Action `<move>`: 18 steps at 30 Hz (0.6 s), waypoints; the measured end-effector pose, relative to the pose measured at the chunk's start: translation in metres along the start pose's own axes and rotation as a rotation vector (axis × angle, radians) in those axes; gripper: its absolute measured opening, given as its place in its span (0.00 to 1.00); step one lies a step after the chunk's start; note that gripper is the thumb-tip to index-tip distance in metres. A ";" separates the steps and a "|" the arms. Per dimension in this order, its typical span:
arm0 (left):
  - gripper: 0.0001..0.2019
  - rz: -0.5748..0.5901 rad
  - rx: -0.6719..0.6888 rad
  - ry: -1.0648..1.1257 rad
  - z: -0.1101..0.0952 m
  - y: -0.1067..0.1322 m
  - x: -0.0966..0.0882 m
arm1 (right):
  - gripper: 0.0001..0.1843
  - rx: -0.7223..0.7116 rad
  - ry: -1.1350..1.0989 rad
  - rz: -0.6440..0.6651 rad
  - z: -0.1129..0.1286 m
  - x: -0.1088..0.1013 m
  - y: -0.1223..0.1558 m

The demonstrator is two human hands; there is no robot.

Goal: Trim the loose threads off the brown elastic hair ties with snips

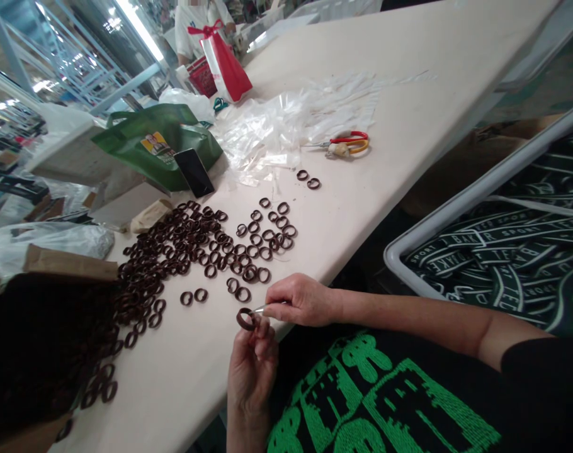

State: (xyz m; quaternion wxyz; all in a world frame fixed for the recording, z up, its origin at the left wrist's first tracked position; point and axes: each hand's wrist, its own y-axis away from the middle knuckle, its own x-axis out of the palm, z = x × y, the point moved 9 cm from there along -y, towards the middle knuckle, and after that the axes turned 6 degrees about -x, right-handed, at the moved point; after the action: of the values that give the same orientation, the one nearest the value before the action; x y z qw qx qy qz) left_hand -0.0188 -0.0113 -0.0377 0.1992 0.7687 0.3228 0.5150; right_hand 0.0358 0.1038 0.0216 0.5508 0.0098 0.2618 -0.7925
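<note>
Ideally, the left hand (252,358) steadies the brown ring (243,319) it pinches near the table's edge (208,402), while the right hand (301,300), gripping a slim metal tool (260,309), guides its tip lightly.

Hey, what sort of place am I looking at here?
Probably a garment or accessories workshop: a heap of small brown rings covers part of the long worktable, scissors lie nearby, and a bin holds lettered bands.
</note>
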 end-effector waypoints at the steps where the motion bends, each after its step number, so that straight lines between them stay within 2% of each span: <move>1: 0.13 0.032 -0.008 0.016 0.000 0.000 0.003 | 0.18 0.006 0.011 -0.014 -0.002 -0.004 0.000; 5: 0.12 0.092 -0.048 0.064 0.002 0.000 0.005 | 0.19 0.025 0.044 -0.080 -0.005 -0.021 -0.001; 11: 0.13 0.056 0.001 0.032 -0.005 -0.004 -0.005 | 0.19 -0.019 0.210 -0.079 -0.002 -0.030 0.003; 16: 0.13 0.020 0.080 0.035 -0.033 -0.003 -0.018 | 0.19 0.102 0.348 -0.206 -0.020 -0.081 0.007; 18: 0.13 0.035 0.111 0.078 -0.043 -0.002 -0.018 | 0.19 0.121 0.326 -0.225 -0.019 -0.093 0.005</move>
State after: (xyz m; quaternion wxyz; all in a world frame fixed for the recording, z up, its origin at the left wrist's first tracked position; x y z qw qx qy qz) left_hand -0.0637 -0.0231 -0.0340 0.1345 0.7634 0.3450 0.5292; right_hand 0.0718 0.1912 0.0308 0.4075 0.1418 0.2987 -0.8512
